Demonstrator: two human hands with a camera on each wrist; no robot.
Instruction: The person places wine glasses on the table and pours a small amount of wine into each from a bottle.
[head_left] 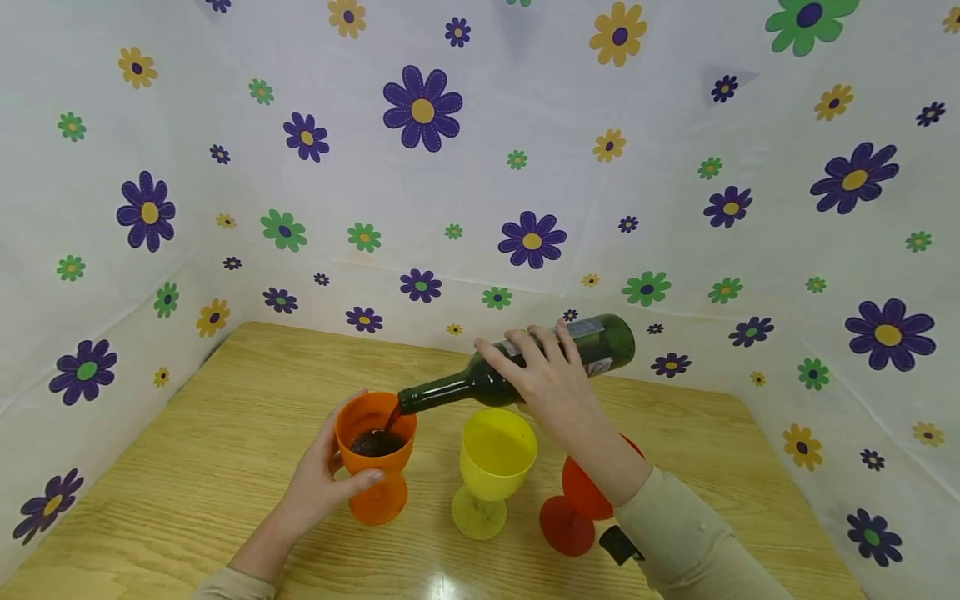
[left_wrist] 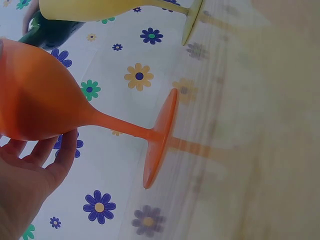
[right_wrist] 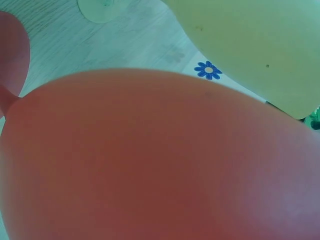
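Observation:
My left hand [head_left: 318, 482] holds an orange goblet [head_left: 397, 457] round its bowl, thumb in front and fingers behind. The goblet's foot rests on the table, and dark liquid [head_left: 375, 444] lies in the bowl. My right hand [head_left: 551, 383] grips a green glass bottle [head_left: 487, 379] from above, tilted with its neck down to the left. From its mouth, at the orange rim, a dark stream runs into the goblet. In the left wrist view, fingers [left_wrist: 62, 157] touch the orange bowl. The right wrist view does not show the right hand.
A yellow goblet [head_left: 491, 485] stands beneath the bottle, right of the orange one. Farther right, a red goblet [head_left: 585, 492] is partly hidden by my right forearm; it fills much of the right wrist view. Flower-printed sheeting [head_left: 480, 183] encloses the wooden table [head_left: 262, 392] behind and at both sides.

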